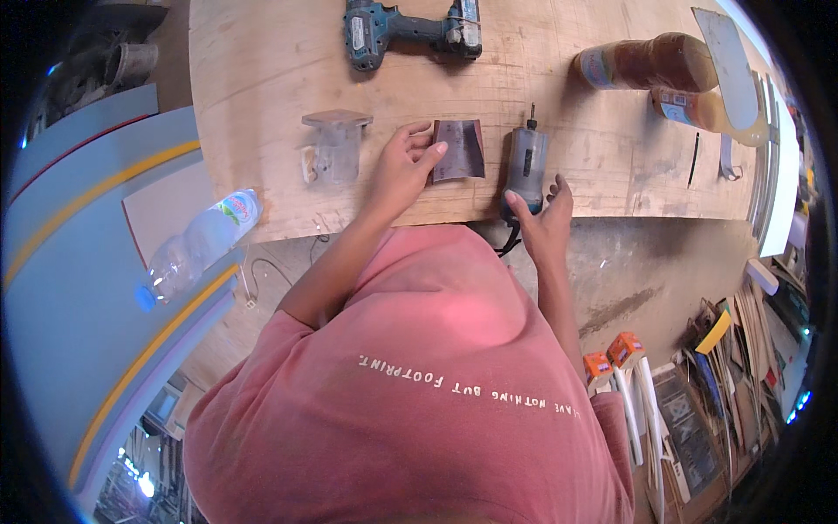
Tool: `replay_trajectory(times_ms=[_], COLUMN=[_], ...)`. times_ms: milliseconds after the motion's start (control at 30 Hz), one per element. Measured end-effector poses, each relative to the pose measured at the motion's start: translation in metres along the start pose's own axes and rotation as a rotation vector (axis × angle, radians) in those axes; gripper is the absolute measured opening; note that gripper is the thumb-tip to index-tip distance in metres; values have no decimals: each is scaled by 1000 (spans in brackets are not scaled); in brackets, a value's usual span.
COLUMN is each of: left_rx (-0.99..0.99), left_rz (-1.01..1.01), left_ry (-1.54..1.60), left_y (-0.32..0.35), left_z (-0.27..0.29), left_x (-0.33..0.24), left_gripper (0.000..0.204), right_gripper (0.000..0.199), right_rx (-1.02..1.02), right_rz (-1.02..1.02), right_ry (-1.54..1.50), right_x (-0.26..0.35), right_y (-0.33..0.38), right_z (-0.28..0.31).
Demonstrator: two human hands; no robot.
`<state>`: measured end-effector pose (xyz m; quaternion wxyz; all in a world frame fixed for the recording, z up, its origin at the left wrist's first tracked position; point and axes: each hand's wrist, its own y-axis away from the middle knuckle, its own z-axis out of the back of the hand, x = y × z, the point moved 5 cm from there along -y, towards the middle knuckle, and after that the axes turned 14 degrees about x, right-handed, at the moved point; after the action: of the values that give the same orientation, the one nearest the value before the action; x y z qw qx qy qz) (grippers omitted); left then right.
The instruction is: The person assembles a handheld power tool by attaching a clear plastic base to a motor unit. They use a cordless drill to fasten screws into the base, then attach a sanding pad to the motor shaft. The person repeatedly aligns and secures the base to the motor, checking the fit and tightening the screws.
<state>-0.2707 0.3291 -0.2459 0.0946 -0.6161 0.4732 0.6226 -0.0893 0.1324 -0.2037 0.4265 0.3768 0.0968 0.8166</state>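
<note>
1 curved brown sheet (459, 155) pinched in L hand (406, 170) — R hand (545, 223) loose, splayed agst corded power tool (527, 162).

Left grip (403, 168) on curled sheet (457, 155), rotary tool (527, 166)

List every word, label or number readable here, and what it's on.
Pink shirt: white lettering, mostly legible; wording not copied.
Clear bottle: label too small to read.
Large brown bottle: label too blurred.
Smaller bottle: label too small.
Teal drill: markings too small.
Orange box: print too blurred.
</note>
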Motion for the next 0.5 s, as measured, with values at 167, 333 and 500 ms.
replay_trajectory(times_ms=[167, 333, 500], left_rx=[69, 95, 106], left_rz=[28, 14, 15], left_ry=[79, 43, 30], left_y=[-12, -21, -24], left_z=[-7, -8, -10], left_x=[1, 13, 18], left_gripper=[55, 55, 55], right_gripper=[105, 98, 92], right_rx=[-5, 105, 88], right_rz=[-50, -118, -99], right_ry=[7, -124, -200], right_x=[12, 2, -8], right_y=[-15, -26, -29], right_z=[-12, -18, -20])
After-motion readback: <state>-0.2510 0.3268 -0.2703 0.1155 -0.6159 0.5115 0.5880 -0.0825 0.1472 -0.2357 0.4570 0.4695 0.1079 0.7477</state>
